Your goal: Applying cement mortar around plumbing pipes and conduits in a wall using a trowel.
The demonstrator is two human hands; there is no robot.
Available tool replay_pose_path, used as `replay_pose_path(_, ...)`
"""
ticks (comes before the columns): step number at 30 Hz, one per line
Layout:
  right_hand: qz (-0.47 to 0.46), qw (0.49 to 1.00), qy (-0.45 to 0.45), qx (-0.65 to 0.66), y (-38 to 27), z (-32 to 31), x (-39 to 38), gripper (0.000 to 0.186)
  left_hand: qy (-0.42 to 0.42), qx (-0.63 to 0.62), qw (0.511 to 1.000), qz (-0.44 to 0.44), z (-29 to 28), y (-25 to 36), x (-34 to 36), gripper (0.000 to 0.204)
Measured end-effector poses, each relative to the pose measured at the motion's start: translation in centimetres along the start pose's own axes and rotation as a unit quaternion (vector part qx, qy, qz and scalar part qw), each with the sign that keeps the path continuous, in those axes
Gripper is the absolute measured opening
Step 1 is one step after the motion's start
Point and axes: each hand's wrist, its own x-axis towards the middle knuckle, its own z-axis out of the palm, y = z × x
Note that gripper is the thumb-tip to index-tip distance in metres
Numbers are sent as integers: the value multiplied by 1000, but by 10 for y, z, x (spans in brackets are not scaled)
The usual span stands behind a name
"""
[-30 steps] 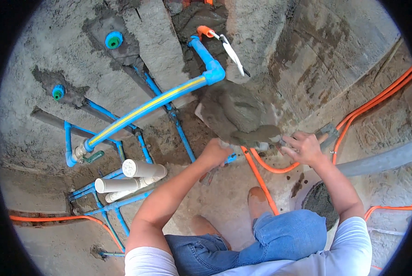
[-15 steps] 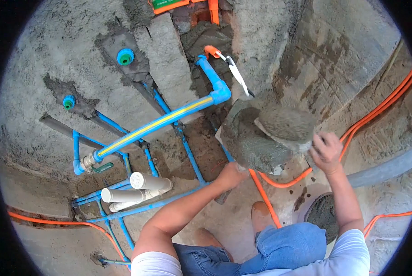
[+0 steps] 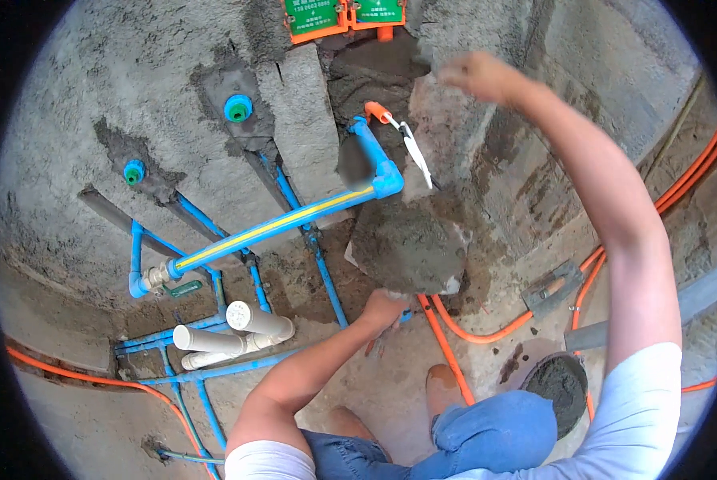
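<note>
My left hand (image 3: 384,310) is closed at the near edge of a mortar-covered board (image 3: 454,285), seemingly gripping it; its fingertips are partly hidden. Wet grey mortar (image 3: 410,248) covers most of the board, with pale corners showing. My right hand (image 3: 486,78) is raised to the far right, beside the wall recess (image 3: 374,60) below the green-faced boxes. Its fingers are smeared by motion, and whether they hold anything cannot be made out. A blurred dark round clump (image 3: 356,162), probably mortar, shows in front of the wall beside the bent blue pipe (image 3: 386,178).
A trowel (image 3: 552,290) lies on the floor at right, near a bucket of mortar (image 3: 558,388) and orange conduits (image 3: 486,336). The blue-and-yellow pipe (image 3: 274,226) crosses before the wall. White capped pipes (image 3: 258,320) stand at left. A white wire bundle (image 3: 416,154) sticks out.
My right hand has swung from beside the board up and away toward the wall recess. The mortar clump above the board is gone from there. The left hand stays at the board's edge.
</note>
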Motion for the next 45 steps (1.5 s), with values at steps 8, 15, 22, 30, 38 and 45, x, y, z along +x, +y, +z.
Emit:
replay_pose_path(8,191,970,-13,151,15,13,-38,36,50,-52,997,2,1,4,12,23)
replay_pose_path(15,265,943,111,170,-9,75,-123,46,37,-61,997,-7,-14,3,21,22)
replay_pose_path(22,322,938,109,68,-26,141,-275,41,18,27,999,-32,-13,-14,23,21)
replay_pose_path(30,142,988,-4,-64,-71,203,-295,35,81,141,975,152,33,-32,15,20)
replay_pose_path(38,204,974,96,19,-39,227,-304,33,44,63,996,45,4,-27,29,21)
replay_pose_path(45,4,988,79,-135,21,164,-290,36,-34,332,931,149,-24,4,5,26)
